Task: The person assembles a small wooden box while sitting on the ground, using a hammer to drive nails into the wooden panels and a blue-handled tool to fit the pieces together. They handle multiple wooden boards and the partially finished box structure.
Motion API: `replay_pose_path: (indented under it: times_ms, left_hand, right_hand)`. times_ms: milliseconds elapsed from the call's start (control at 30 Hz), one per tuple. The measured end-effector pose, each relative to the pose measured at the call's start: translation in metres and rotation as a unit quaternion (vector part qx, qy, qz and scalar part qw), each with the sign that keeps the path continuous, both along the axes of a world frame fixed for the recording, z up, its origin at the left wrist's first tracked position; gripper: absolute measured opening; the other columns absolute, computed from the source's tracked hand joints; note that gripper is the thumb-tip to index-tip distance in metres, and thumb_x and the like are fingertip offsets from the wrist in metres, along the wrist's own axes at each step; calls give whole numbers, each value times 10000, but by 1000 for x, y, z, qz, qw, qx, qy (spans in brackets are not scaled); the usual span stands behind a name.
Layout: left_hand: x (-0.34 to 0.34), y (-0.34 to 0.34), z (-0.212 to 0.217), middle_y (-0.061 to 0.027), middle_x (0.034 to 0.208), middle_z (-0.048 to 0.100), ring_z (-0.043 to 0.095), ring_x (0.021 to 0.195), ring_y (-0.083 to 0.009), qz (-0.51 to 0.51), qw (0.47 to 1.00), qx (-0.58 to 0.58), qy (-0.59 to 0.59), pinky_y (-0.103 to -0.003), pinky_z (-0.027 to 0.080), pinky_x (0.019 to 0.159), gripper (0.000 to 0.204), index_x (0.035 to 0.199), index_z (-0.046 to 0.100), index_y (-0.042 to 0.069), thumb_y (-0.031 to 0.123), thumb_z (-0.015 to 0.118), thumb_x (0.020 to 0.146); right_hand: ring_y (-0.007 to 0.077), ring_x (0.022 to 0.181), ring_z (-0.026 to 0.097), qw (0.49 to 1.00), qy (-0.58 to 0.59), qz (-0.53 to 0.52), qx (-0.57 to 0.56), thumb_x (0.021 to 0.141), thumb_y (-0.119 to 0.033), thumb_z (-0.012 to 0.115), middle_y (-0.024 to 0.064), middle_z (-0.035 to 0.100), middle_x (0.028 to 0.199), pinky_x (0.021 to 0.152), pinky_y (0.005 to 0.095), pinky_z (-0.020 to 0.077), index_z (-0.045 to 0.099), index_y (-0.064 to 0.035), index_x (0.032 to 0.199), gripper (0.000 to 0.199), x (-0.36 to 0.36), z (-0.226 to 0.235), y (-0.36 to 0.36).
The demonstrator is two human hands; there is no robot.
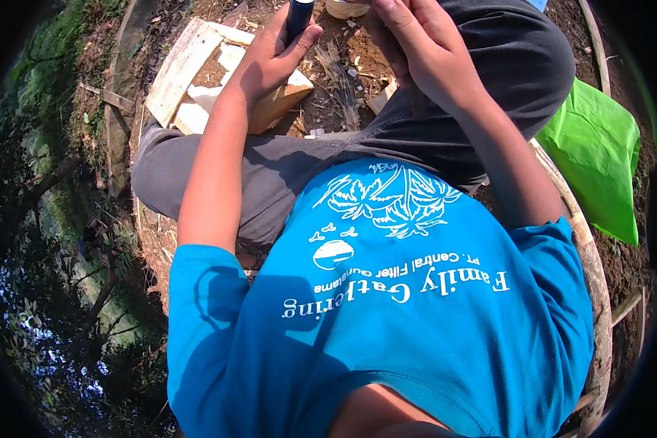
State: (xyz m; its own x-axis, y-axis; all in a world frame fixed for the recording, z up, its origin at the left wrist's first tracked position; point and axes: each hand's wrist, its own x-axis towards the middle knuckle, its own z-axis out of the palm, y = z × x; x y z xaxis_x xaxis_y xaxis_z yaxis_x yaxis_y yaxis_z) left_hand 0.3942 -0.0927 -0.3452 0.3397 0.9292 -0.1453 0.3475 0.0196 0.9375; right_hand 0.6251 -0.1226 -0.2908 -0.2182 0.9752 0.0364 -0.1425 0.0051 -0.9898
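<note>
My left hand [274, 62] is closed round a dark cylinder [298, 22] with a pale rounded end, cut off by the upper edge of the view. What kind of thing it is does not show. My right hand [427, 55] is at the top, right of centre, fingers bent and pressed together. Its fingertips are partly beyond the edge, so what they hold cannot be made out. A dark narrow shape [419, 104] shows just under that hand, against my trouser leg. Between the hands, a pale round object [347, 8] is partly visible at the upper edge.
Pale cut wood pieces [185, 73] and a wooden block [288, 101] lie near my left forearm. Chips and a splintered strip [336, 84] litter the soil between my folded legs [518, 55]. A bright green cloth or bag [598, 157] lies at the right, beside a curved wooden rail [588, 270].
</note>
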Motion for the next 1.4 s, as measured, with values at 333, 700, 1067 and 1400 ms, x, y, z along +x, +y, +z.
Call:
replay_pose_path:
  times_ms: [333, 700, 1067, 1400]
  left_hand:
    - [-20, -18, 3, -146, 1155, 668, 626, 1067, -194, -41, 997, 70, -9, -331, 491, 922, 456, 1396, 482, 42, 147, 666, 992]
    - [-18, -21, -12, -207, 1146, 632, 637, 1059, -332, -59, 976, 187, 95, -409, 504, 903, 478, 1397, 437, 51, 250, 625, 1006]
    - [-13, -14, -35, -161, 1030, 741, 729, 1006, -343, -86, 975, 200, 47, -450, 583, 835, 382, 1337, 453, 94, 169, 625, 1005]
    - [-19, -9, -34, -291, 1009, 650, 631, 929, -482, -122, 976, 170, 61, -510, 493, 791, 427, 1320, 451, 32, 202, 637, 976]
  right_hand:
    - [-8, 610, 376, 995, 34, 39, -91, 1097, -262, 475, -72, 462, 764, 529, 186, 290, 529, -41, 1383, 365, 10, 45, -63]
    - [71, 791, 571, 991, -90, 92, 18, 1076, -193, 536, 13, 641, 967, 692, 242, 462, 550, -9, 1361, 339, 19, 36, -46]
    - [-12, 510, 335, 985, -134, 52, -94, 1101, -236, 479, -85, 447, 711, 461, 178, 230, 550, -28, 1309, 303, 6, 28, -56]
    - [15, 490, 327, 980, -165, 30, -107, 1102, -242, 459, -50, 420, 688, 416, 192, 263, 552, -39, 1260, 273, 14, 8, -62]
